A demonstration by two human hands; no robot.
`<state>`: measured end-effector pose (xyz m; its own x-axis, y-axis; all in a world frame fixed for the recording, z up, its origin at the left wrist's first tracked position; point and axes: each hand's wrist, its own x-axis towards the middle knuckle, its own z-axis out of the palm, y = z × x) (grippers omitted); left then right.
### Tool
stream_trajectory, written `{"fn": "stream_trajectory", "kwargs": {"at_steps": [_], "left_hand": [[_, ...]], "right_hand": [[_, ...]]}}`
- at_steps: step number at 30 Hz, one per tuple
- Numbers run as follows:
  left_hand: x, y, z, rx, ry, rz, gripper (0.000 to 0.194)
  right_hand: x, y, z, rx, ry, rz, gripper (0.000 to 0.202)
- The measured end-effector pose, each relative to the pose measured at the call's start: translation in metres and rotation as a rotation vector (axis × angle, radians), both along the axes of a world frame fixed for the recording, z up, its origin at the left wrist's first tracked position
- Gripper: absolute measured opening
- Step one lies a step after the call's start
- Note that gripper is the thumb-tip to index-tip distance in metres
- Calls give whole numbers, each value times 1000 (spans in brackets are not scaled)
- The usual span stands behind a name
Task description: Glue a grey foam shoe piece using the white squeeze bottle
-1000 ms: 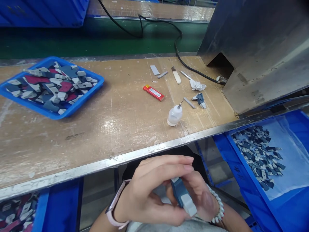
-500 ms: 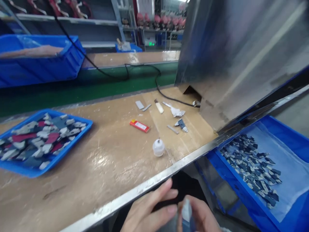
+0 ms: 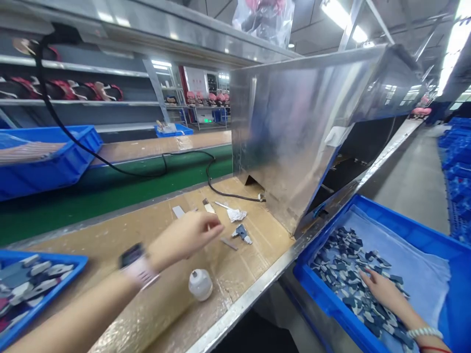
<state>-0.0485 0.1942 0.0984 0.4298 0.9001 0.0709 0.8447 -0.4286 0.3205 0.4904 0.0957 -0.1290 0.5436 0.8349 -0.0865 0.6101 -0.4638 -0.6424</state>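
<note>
My left hand, with a watch on its wrist, reaches out over the wooden bench. Its fingers are curled together above the small tools, and what lies under the palm is hidden. Just in front of its fingertips are a metal strip and a small blue-and-white part. A white squeeze bottle stands near the wrist. My right hand rests flat, fingers apart, on the heap of small blue and grey parts in the blue bin at the right.
A blue tray of larger grey, blue and red pieces sits at the left. A metal housing rises behind the bench's right end, with a black cable running to it over the green belt. Crumpled paper lies nearby.
The hands held one blue-and-white part together below the bench edge. They have since separated: the left went up over the bench, the right into the blue bin. The view has tilted up.
</note>
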Motion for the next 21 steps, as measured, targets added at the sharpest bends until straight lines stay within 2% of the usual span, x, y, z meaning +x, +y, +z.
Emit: {"fn": "stream_trajectory", "kwargs": {"at_steps": [3, 6, 7, 9, 10, 12, 14, 16, 18, 21], "left_hand": [[36, 40, -17, -142, 258, -73, 36], [54, 55, -30, -173, 400, -93, 31], [57, 56, -29, -170, 428, -95, 30], [60, 52, -19, -153, 463, -97, 28], [61, 47, -10, -139, 472, -100, 28], [60, 31, 12, -100, 469, -113, 28], [56, 5, 36, -67, 434, -145, 26], [48, -27, 53, -51, 369, -169, 20], [36, -63, 59, -49, 287, -156, 21], [17, -115, 46, 30, 91, -71, 13]], "right_hand": [[-16, -8, 8, 55, -25, -3, 45], [-60, -19, 28, 124, 26, 74, 52], [-81, -20, 38, 157, 59, 134, 51], [-132, -18, 62, 433, 23, 280, 38], [-159, -13, 75, 571, -17, 441, 29], [-212, -1, 105, 770, -99, 628, 29], [-256, 11, 131, 822, -133, 723, 49], [-289, 18, 149, 944, -66, 883, 44], [-312, 14, 156, 1078, 58, 939, 28], [-334, -6, 153, 1137, 212, 909, 18]]}}
